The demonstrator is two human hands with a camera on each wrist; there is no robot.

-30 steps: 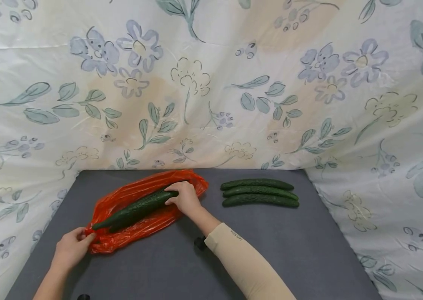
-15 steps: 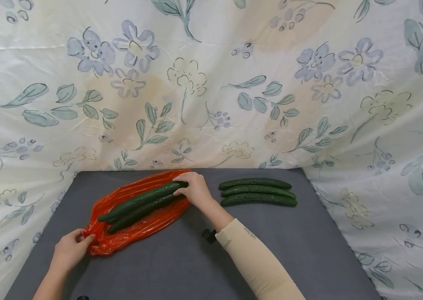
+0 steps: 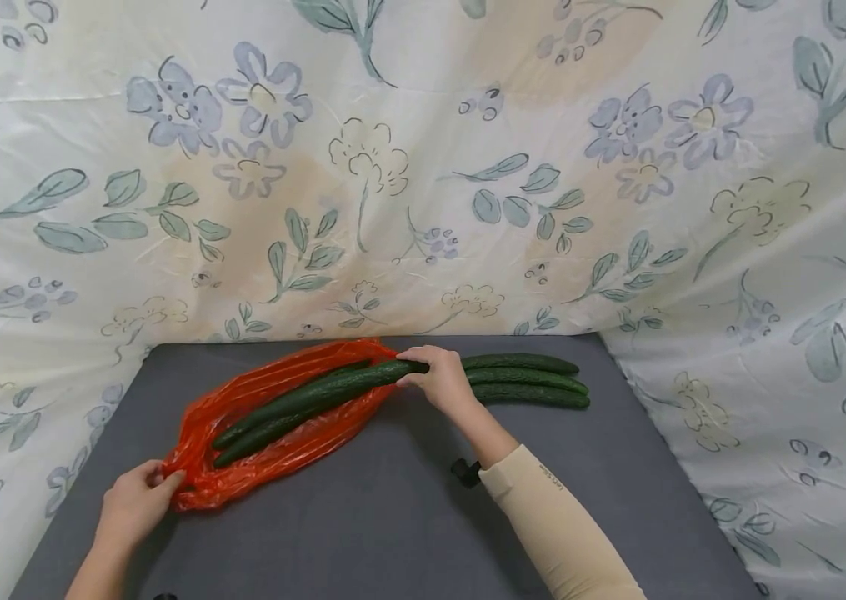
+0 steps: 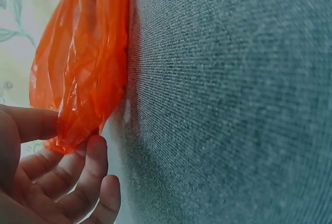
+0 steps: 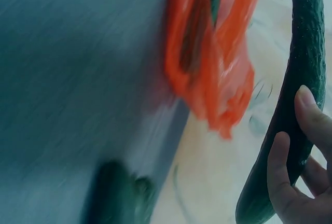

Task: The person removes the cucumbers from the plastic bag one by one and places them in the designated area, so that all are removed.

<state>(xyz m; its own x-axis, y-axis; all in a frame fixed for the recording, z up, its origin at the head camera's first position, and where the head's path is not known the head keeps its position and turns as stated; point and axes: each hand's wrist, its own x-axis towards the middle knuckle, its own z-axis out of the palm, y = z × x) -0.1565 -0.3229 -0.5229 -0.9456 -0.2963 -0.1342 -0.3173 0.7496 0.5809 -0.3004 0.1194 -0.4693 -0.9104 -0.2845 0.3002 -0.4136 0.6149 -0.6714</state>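
Note:
My right hand (image 3: 443, 382) grips a long dark green cucumber (image 3: 347, 383) by its right end. In the right wrist view this cucumber (image 5: 307, 47) is raised off the table, with thumb and fingers round it. Its other end lies over the open red plastic bag (image 3: 242, 396), where another cucumber (image 3: 265, 435) rests beneath. At the left end of the bag my left hand (image 3: 130, 504) pinches the plastic. The left wrist view shows the gathered bag (image 4: 88, 73) between thumb and fingers. How many cucumbers are in the bag is partly hidden.
Three more cucumbers (image 3: 531, 377) lie side by side to the right, their left ends behind my right hand. The grey table (image 3: 332, 525) meets a floral cloth (image 3: 423, 208) at its back and sides.
My right hand has drawn the cucumber to the right, towards the three on the table, and out past the bag's right end. My left hand has stayed at the bag's left end.

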